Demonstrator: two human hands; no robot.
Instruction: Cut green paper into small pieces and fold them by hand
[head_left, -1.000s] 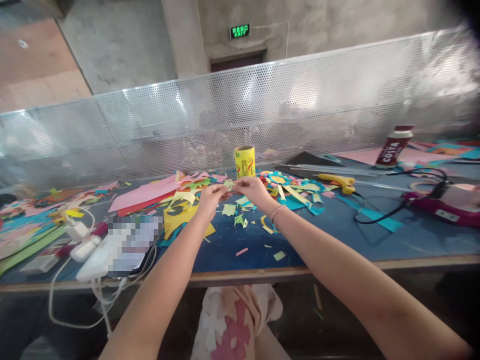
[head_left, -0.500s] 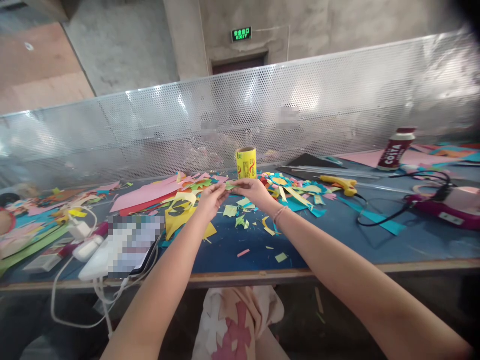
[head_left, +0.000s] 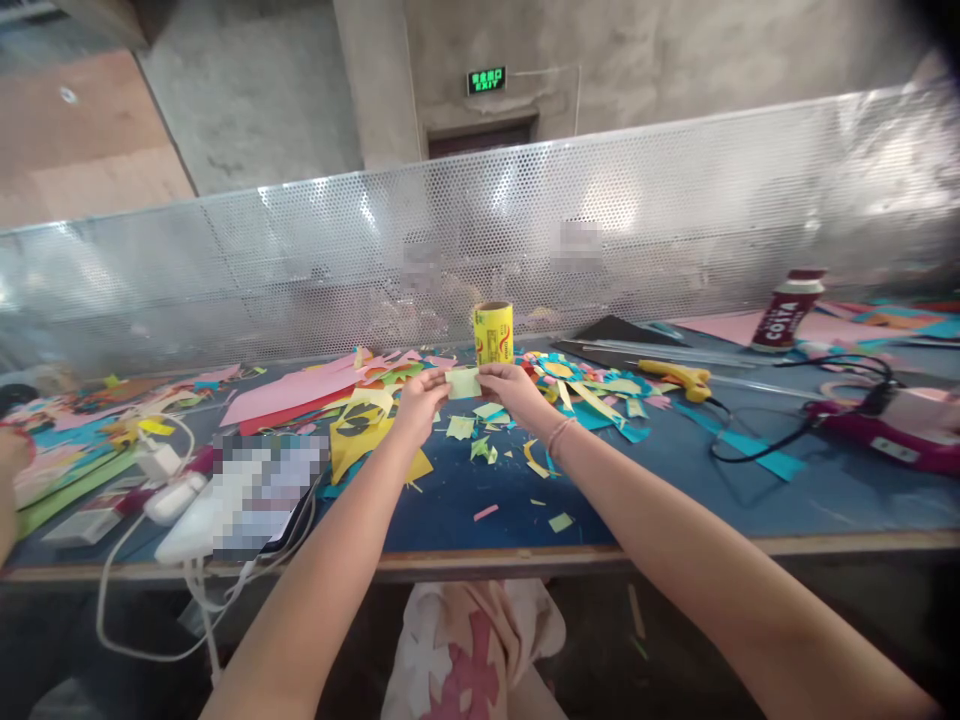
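Note:
A small pale green paper piece (head_left: 463, 384) is stretched between my two hands above the blue table. My left hand (head_left: 426, 398) pinches its left edge, and my right hand (head_left: 511, 390) pinches the right edge. Just behind them stands a yellow roll (head_left: 493, 334), upright. Pale green scraps (head_left: 460, 427) lie below the hands, with yellow paper (head_left: 360, 442) beside my left wrist. To the right of my right hand is a pile of coloured paper cuttings (head_left: 592, 385).
Phones and white cables (head_left: 225, 500) lie at the left front. A glue gun (head_left: 675, 378), a COSTA bottle (head_left: 789, 312) and a purple power strip (head_left: 892, 437) are on the right. Behind rises a perforated metal panel (head_left: 300, 260). Another person's arm (head_left: 10, 480) shows at the far left.
The green paper, mostly hidden between my fingers before, now shows flat between my slightly separated hands. More of the other person's arm has come in at the left edge.

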